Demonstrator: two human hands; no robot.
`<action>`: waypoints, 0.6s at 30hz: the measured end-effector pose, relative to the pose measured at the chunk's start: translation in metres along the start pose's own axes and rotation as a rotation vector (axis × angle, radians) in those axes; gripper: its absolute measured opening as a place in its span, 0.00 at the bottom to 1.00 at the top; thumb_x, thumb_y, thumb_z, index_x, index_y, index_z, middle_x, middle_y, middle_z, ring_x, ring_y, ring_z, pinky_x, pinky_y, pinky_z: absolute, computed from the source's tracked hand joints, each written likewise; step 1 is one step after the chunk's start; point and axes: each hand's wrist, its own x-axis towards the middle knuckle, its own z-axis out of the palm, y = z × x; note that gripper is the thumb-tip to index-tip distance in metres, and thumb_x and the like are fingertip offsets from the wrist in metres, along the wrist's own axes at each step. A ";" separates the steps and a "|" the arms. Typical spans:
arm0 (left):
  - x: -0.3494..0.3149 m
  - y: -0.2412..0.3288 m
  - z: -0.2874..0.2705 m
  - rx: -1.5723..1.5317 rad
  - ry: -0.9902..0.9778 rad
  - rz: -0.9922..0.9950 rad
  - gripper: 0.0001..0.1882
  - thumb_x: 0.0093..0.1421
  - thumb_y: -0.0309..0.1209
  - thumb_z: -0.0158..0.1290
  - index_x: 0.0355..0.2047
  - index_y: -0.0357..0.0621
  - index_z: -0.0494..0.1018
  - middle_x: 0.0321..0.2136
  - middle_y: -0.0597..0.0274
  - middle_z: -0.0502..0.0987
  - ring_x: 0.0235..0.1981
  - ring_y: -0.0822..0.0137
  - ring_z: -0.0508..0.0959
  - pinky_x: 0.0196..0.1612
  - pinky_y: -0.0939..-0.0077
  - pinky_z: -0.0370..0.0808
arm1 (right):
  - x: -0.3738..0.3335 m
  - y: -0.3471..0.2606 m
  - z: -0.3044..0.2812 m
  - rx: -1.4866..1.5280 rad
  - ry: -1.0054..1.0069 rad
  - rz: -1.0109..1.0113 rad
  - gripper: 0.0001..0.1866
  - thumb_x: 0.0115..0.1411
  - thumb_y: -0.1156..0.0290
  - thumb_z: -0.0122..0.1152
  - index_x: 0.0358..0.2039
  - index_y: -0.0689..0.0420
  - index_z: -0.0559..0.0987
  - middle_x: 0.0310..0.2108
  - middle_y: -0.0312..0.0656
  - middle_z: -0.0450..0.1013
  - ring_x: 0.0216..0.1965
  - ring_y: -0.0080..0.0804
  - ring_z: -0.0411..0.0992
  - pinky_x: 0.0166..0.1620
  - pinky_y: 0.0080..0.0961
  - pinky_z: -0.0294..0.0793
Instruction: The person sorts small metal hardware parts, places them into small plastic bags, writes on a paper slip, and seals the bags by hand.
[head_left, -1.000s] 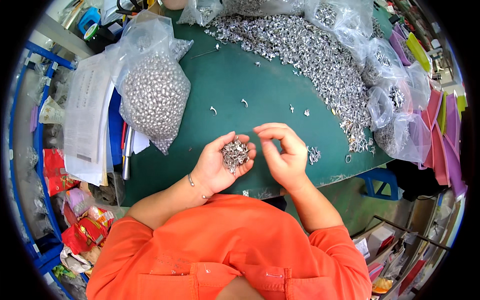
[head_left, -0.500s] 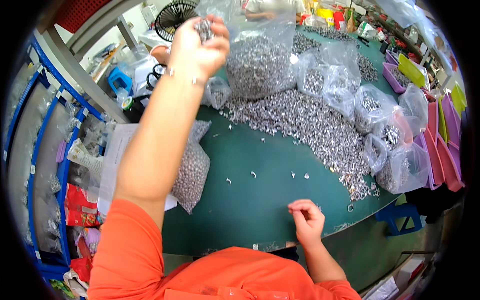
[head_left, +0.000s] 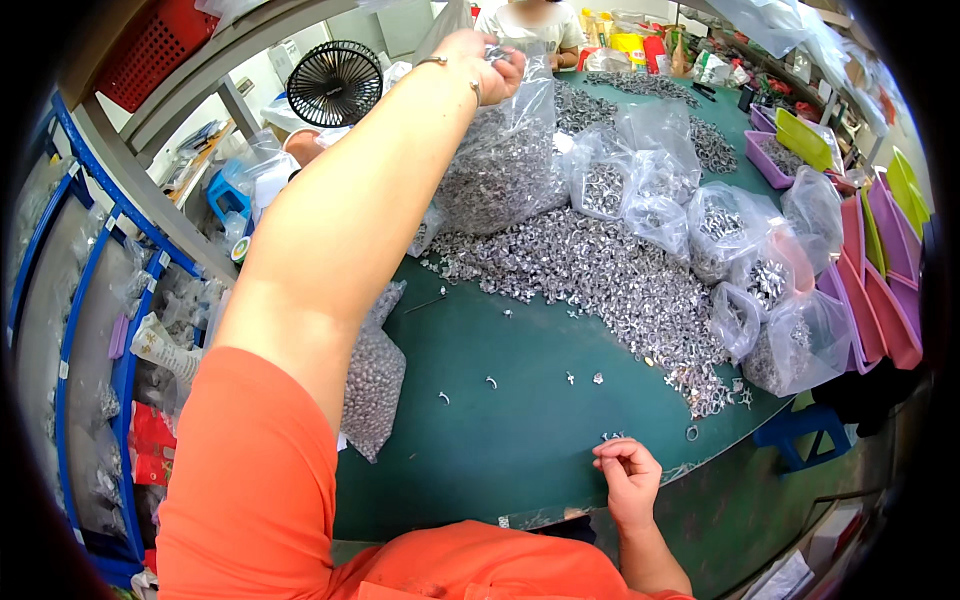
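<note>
My left arm stretches far forward, and my left hand (head_left: 490, 68) is curled around a handful of small silvery metal pieces (head_left: 497, 53). It is at the upper part of a large clear plastic bag (head_left: 510, 165) filled with similar pieces. Close to the table's front edge, my right hand (head_left: 630, 485) hovers with its thumb and fingers pressed together; whatever they may hold is hidden. A few tiny metal bits (head_left: 612, 436) lie just beyond it. A broad pile of loose silvery metal pieces (head_left: 620, 285) spreads from the large bag toward the right edge.
Smaller clear bags of pieces (head_left: 715, 225) line the pile's far right side. A bag of round grey beads (head_left: 375, 390) sits beneath my left forearm on the green table (head_left: 470, 450). Purple and pink trays (head_left: 880, 290) stand at right. A black fan (head_left: 335, 83) and another person (head_left: 530, 25) are beyond.
My left hand has moved right, over to the large bag, still with the metal pieces in it. My right hand stays closed near the table's front edge; the view has shifted slightly.
</note>
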 end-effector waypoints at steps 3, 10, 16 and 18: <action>0.012 -0.004 -0.001 0.013 0.164 0.350 0.15 0.66 0.31 0.41 0.48 0.34 0.61 0.43 0.49 0.71 0.39 0.54 0.74 0.36 0.58 0.75 | -0.002 -0.002 -0.001 -0.020 -0.014 -0.034 0.07 0.58 0.88 0.51 0.32 0.64 0.75 0.36 0.44 0.73 0.34 0.24 0.72 0.39 0.19 0.73; 0.061 0.040 -0.032 0.632 -0.088 0.314 0.23 0.64 0.34 0.42 0.57 0.36 0.59 0.57 0.49 0.63 0.57 0.47 0.64 0.57 0.45 0.54 | -0.003 0.005 -0.010 -0.129 -0.032 -0.003 0.06 0.59 0.87 0.51 0.32 0.64 0.75 0.36 0.43 0.73 0.32 0.22 0.71 0.38 0.18 0.72; 0.029 0.039 -0.038 0.808 -0.142 0.648 0.12 0.59 0.28 0.47 0.40 0.34 0.74 0.27 0.56 0.79 0.31 0.62 0.80 0.35 0.70 0.78 | -0.005 0.005 -0.004 -0.087 -0.069 0.023 0.05 0.59 0.86 0.51 0.33 0.65 0.75 0.37 0.42 0.73 0.34 0.22 0.71 0.39 0.17 0.72; -0.018 0.018 -0.040 1.086 -0.180 0.887 0.12 0.58 0.29 0.48 0.39 0.35 0.74 0.26 0.59 0.79 0.28 0.66 0.79 0.31 0.74 0.76 | -0.006 0.005 -0.001 -0.098 -0.085 0.032 0.06 0.59 0.87 0.51 0.33 0.64 0.75 0.37 0.42 0.73 0.34 0.22 0.71 0.39 0.17 0.72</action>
